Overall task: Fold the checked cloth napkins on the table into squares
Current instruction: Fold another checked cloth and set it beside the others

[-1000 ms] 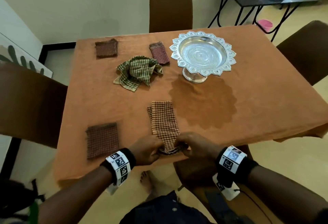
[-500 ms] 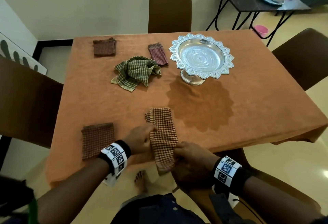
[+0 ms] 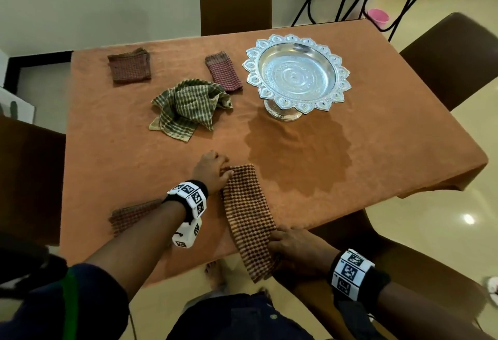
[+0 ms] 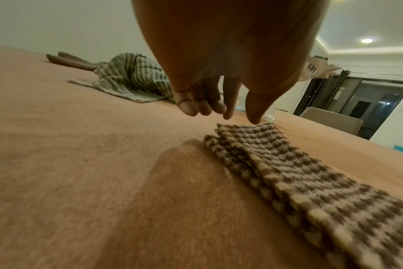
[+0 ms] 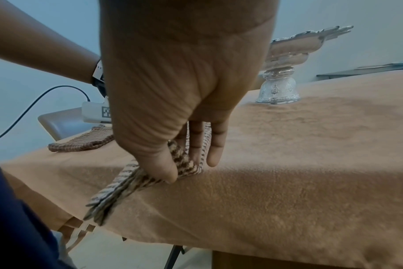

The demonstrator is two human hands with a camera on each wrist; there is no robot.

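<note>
A tan-and-brown checked napkin (image 3: 248, 210), folded into a long strip, lies at the table's front edge with its near end hanging over. My left hand (image 3: 223, 171) is at the strip's far left corner. In the left wrist view its fingers (image 4: 253, 116) point down, one tip touching the napkin (image 4: 299, 172) without gripping it. My right hand (image 3: 277, 240) pinches the strip at the table edge. In the right wrist view the thumb (image 5: 166, 172) and fingers clamp the napkin (image 5: 127, 183).
A crumpled green checked napkin (image 3: 188, 108) lies mid-table. Folded reddish napkins sit at the back left (image 3: 129, 66), back centre (image 3: 223, 71) and under my left forearm (image 3: 126, 215). A silver pedestal tray (image 3: 296, 73) stands at the right on the orange tablecloth (image 3: 390, 137). Chairs surround the table.
My left hand slid along the strip from its near end to its far corner. The right hand kept hold of the near end, which now hangs over the table edge.
</note>
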